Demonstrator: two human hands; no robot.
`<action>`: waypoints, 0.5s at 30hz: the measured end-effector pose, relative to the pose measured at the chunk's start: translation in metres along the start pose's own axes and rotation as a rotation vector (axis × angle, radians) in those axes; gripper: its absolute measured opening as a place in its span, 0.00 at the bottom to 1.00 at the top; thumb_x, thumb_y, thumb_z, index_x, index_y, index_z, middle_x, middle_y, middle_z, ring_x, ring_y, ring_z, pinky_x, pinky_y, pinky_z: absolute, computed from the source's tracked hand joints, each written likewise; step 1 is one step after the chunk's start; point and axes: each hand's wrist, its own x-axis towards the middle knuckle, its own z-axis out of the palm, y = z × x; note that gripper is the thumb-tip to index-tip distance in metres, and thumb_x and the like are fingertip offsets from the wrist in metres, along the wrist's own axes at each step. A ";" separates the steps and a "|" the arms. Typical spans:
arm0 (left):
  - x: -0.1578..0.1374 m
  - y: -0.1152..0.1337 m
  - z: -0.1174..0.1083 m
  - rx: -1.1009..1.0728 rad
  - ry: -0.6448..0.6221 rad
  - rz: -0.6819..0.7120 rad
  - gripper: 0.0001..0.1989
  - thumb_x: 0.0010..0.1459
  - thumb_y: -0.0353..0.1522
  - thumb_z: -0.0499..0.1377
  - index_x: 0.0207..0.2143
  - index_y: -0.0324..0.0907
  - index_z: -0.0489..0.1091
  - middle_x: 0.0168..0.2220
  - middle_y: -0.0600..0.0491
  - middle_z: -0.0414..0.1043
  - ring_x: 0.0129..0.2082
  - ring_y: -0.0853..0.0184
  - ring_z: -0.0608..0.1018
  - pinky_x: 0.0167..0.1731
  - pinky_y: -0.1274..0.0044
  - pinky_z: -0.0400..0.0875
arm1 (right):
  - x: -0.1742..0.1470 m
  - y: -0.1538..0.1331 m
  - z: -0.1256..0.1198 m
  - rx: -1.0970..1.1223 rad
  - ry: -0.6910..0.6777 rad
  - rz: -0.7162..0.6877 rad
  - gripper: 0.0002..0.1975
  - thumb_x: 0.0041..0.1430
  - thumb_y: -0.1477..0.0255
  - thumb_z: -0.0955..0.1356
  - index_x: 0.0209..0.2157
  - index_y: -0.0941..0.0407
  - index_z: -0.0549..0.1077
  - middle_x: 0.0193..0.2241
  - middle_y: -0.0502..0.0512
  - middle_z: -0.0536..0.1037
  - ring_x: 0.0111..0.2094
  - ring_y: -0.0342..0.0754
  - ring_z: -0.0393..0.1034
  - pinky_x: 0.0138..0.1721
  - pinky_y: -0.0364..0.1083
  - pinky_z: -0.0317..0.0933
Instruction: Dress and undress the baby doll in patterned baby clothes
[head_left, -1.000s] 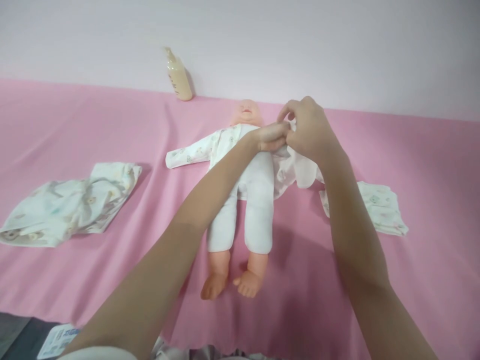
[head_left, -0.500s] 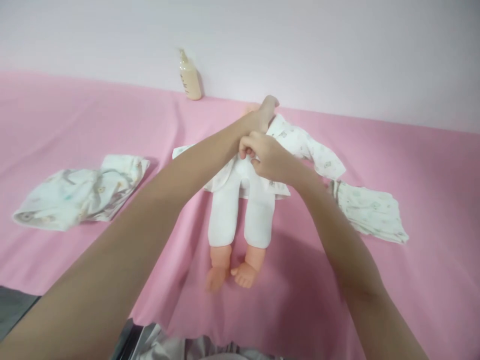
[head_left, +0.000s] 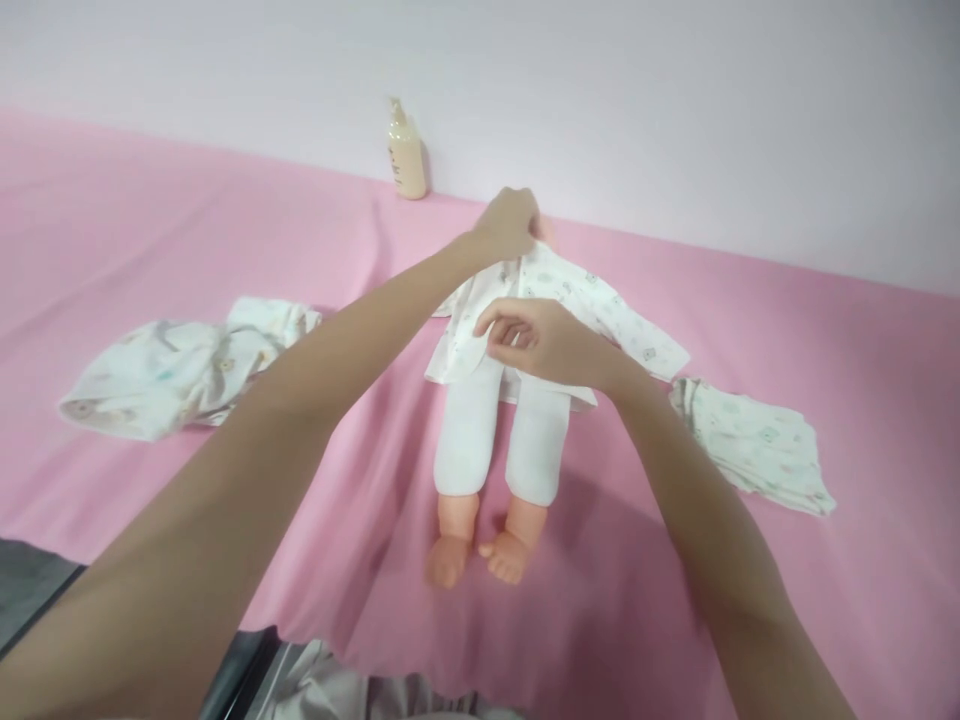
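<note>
A baby doll [head_left: 523,540] lies on its back in white leggings [head_left: 466,440], its bare feet toward me. A white baby shirt [head_left: 581,285] with small prints is on its upper body, one sleeve stretched to the right. At the neckline my left hand [head_left: 511,220] is closed on the shirt; its fingertips are mostly hidden, and it covers much of the head. My right hand [head_left: 541,338] is over the shirt's lower front, fingers curled in toward the thumb. Whether cloth is between those fingers cannot be made out.
Folded printed cloth [head_left: 165,375] lies to the left, and another folded printed cloth [head_left: 757,440] to the right. A pump bottle [head_left: 407,160] stands at the back against the pale wall [head_left: 675,120]. Pink cloth [head_left: 637,600] covers the table.
My left hand has drawn back to the neckline and its fingers have curled in. The shirt's left front panel now lies over the doll's front. The view has shifted slightly left.
</note>
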 end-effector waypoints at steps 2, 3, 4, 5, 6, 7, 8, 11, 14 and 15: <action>-0.014 -0.013 -0.002 0.023 0.015 0.010 0.11 0.45 0.23 0.57 0.30 0.39 0.78 0.31 0.48 0.78 0.31 0.63 0.76 0.37 0.72 0.70 | 0.005 0.008 0.002 -0.061 0.232 0.009 0.09 0.55 0.76 0.63 0.38 0.54 0.71 0.36 0.52 0.76 0.38 0.46 0.70 0.41 0.46 0.65; -0.022 -0.018 0.001 -0.012 0.037 0.004 0.12 0.48 0.24 0.56 0.32 0.40 0.78 0.34 0.48 0.79 0.33 0.64 0.76 0.38 0.73 0.70 | 0.008 0.014 0.004 -0.126 0.354 0.021 0.09 0.56 0.75 0.63 0.39 0.54 0.70 0.39 0.54 0.75 0.41 0.48 0.70 0.44 0.49 0.64; -0.030 -0.023 0.006 -0.059 0.057 -0.002 0.13 0.51 0.25 0.55 0.34 0.41 0.78 0.36 0.49 0.79 0.34 0.65 0.76 0.39 0.74 0.70 | 0.012 0.022 0.007 -0.207 0.455 0.041 0.09 0.56 0.74 0.63 0.40 0.54 0.70 0.42 0.56 0.75 0.45 0.51 0.68 0.48 0.51 0.63; -0.038 -0.026 0.012 -0.102 0.083 -0.004 0.14 0.54 0.26 0.53 0.37 0.43 0.77 0.39 0.51 0.79 0.37 0.66 0.76 0.41 0.74 0.69 | 0.014 0.031 0.011 -0.294 0.520 0.069 0.11 0.56 0.73 0.63 0.42 0.54 0.70 0.44 0.58 0.73 0.49 0.53 0.66 0.51 0.54 0.61; -0.044 -0.029 0.019 -0.130 0.116 0.002 0.15 0.56 0.27 0.51 0.39 0.44 0.76 0.42 0.51 0.78 0.39 0.66 0.76 0.44 0.74 0.68 | 0.017 0.039 0.016 -0.382 0.551 0.102 0.13 0.57 0.71 0.63 0.44 0.55 0.69 0.47 0.61 0.72 0.52 0.56 0.64 0.54 0.57 0.58; -0.049 -0.030 0.025 -0.136 0.144 0.011 0.15 0.58 0.29 0.50 0.41 0.44 0.76 0.44 0.51 0.78 0.42 0.66 0.75 0.47 0.73 0.67 | 0.018 0.048 0.021 -0.461 0.547 0.134 0.15 0.58 0.69 0.63 0.47 0.57 0.69 0.50 0.64 0.70 0.55 0.59 0.61 0.56 0.59 0.55; -0.052 -0.030 0.030 -0.123 0.158 0.022 0.15 0.60 0.30 0.49 0.42 0.45 0.75 0.46 0.51 0.77 0.46 0.65 0.74 0.50 0.72 0.65 | 0.020 0.055 0.027 -0.529 0.529 0.160 0.18 0.60 0.67 0.62 0.50 0.58 0.67 0.54 0.67 0.67 0.58 0.61 0.58 0.58 0.62 0.51; -0.060 -0.026 0.036 -0.062 0.104 0.027 0.17 0.63 0.33 0.47 0.48 0.43 0.71 0.53 0.50 0.72 0.54 0.64 0.70 0.57 0.68 0.57 | 0.021 0.069 0.040 -0.652 0.485 0.196 0.24 0.64 0.63 0.58 0.57 0.62 0.61 0.61 0.71 0.59 0.64 0.64 0.49 0.61 0.66 0.43; -0.070 -0.019 0.028 -0.042 0.009 0.029 0.20 0.66 0.34 0.42 0.55 0.41 0.64 0.60 0.49 0.65 0.59 0.65 0.65 0.60 0.69 0.54 | 0.022 0.073 0.043 -0.669 0.487 0.203 0.26 0.63 0.62 0.59 0.58 0.62 0.60 0.62 0.71 0.58 0.64 0.64 0.49 0.61 0.66 0.43; -0.074 -0.016 0.025 -0.032 -0.020 0.054 0.21 0.67 0.34 0.40 0.56 0.39 0.63 0.60 0.48 0.64 0.60 0.65 0.65 0.60 0.70 0.54 | 0.023 0.073 0.043 -0.660 0.496 0.199 0.25 0.63 0.62 0.58 0.57 0.62 0.61 0.62 0.70 0.59 0.63 0.64 0.50 0.61 0.66 0.44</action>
